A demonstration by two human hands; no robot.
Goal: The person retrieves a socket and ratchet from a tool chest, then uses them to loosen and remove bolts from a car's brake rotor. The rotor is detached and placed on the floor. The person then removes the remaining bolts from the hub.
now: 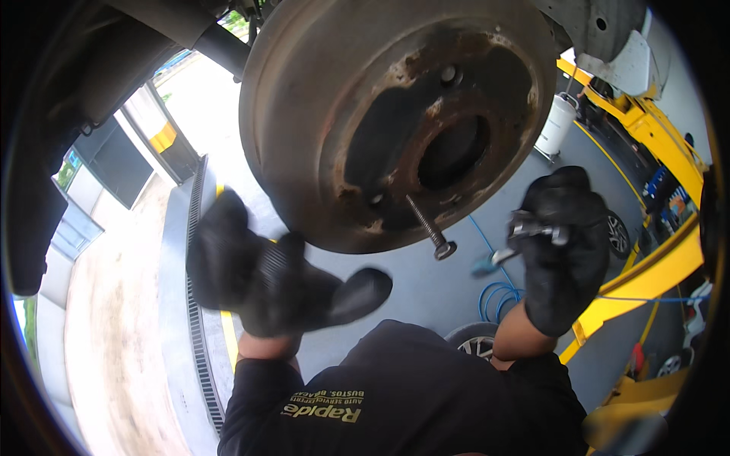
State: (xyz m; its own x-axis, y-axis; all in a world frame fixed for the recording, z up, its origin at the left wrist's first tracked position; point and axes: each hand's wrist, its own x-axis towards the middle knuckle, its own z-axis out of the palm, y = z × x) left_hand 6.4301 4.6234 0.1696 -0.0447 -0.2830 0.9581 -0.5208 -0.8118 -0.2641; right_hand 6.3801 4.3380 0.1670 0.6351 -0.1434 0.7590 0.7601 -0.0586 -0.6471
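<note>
A large rusty brake drum (304,129) hangs in front of me, with a round opening in its centre. One long threaded bolt (430,228) sticks out of its lower face, head toward me. Beside the drum's lower left edge, my left hand (281,277), in a black glove, has its fingers apart and holds nothing. To the right, my right hand (566,243), also gloved in black, is closed around a shiny chrome hand tool (540,229). A blurred bluish end shows below that hand; the tool's exact kind is hard to make out.
Yellow lift arms (646,121) stand on the right. A white tank (557,125) is behind the drum. Below lie a coiled blue hose (498,300) and a wheel (473,340). A floor grate (199,334) runs along the left. Dark car underbody parts hang at upper left.
</note>
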